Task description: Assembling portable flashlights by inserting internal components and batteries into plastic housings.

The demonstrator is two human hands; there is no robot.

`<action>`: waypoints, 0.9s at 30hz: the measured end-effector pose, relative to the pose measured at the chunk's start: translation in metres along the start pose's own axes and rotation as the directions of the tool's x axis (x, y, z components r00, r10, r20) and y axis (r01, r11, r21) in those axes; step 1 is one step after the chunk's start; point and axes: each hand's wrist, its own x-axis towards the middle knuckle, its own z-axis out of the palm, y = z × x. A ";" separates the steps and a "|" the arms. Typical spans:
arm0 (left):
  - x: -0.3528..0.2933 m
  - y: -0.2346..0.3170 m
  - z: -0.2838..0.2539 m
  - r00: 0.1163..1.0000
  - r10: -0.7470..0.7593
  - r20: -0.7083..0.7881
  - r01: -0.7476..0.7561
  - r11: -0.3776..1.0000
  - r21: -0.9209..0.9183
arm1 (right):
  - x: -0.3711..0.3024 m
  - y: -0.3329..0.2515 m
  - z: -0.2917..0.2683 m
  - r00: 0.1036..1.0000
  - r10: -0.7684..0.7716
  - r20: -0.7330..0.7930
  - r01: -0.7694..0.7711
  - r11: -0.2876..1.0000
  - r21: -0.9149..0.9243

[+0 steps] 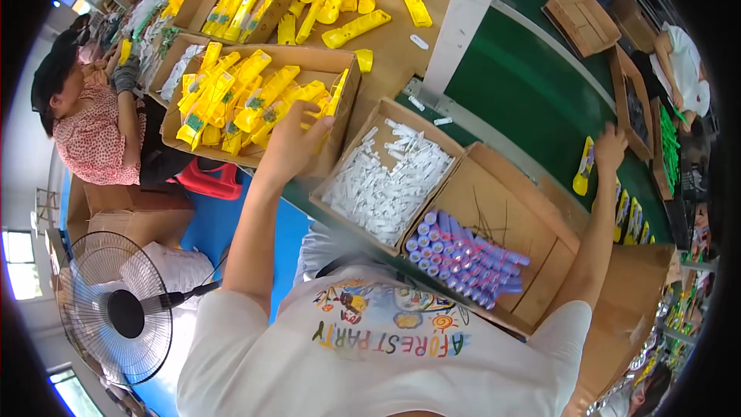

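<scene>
My left hand [295, 145] reaches into a cardboard box [351, 104] of yellow plastic casings [251, 100], several with small green circuit boards and thin wires. Its thumb and fingers are apart at the box's right side, and no casing shows in its grip. Far to the right, my right hand [610, 148] is over the green conveyor belt [509, 81]. A yellow casing [584, 167] lies on the belt just left of that hand, apparently apart from it. The right fingers point down and are spread a little, with nothing visible between them.
Before me stand a box of small white parts [386, 185] and a box of purple cylindrical cells [459, 259] with wires. More yellow casings [347, 0] lie behind. A metal post [463, 23] rises beside the belt. A fan [123, 313] and a co-worker [96, 135] are left.
</scene>
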 end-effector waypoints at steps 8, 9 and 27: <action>0.000 -0.006 -0.016 0.968 0.077 0.237 -0.045 0.989 -0.140 | -0.081 -0.207 -0.235 0.810 -0.566 0.152 0.011 0.274 0.962; -0.006 -0.008 -0.013 0.970 0.141 0.198 -0.121 0.987 -0.110 | -0.091 -0.220 -0.241 0.740 -0.653 0.159 -0.038 0.195 0.980; -0.018 0.026 0.003 0.856 0.369 -0.361 -0.423 0.903 -0.079 | -0.151 -0.274 -0.293 0.807 -0.557 0.197 -0.103 0.196 0.975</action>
